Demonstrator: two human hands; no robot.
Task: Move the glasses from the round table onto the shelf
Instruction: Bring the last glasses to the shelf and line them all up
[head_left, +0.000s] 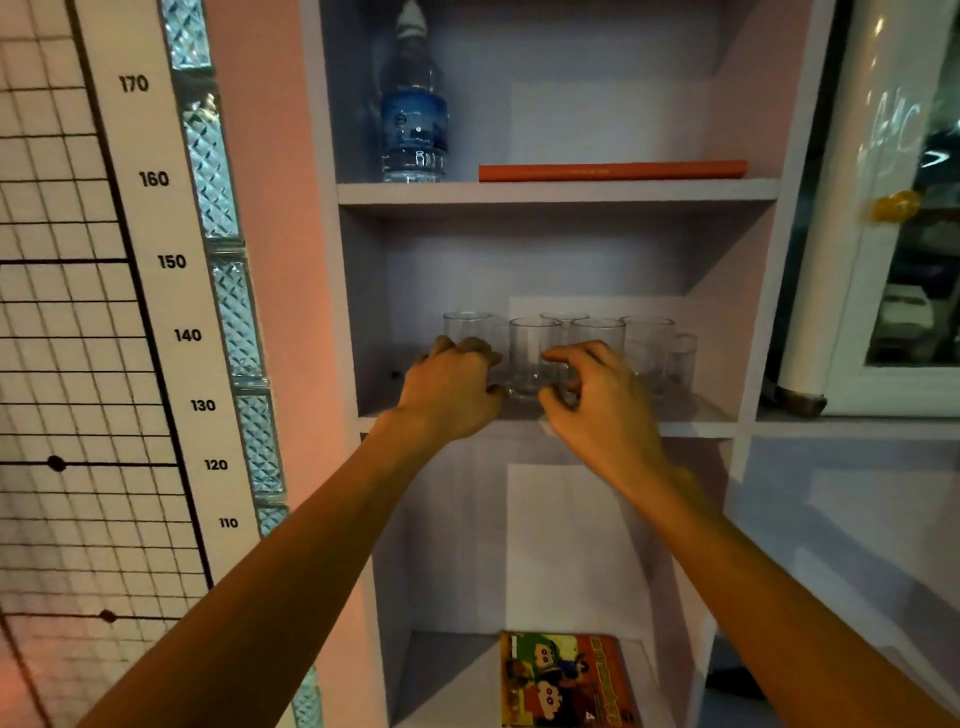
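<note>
Two hands sit at the middle shelf (696, 427). Your left hand (451, 391) is curled over the leftmost glass (467, 326), though whether it truly clamps it you cannot tell. Your right hand (597, 395) is half-open, fingers hooked but closed on nothing. Between them stands an upright front glass (534, 356), touching or just beside both; it lies left of your right hand, the nearer one. More glasses (647, 343) stand behind and right. Above them sit a water bottle (414, 111) and an orange book (613, 170).
</note>
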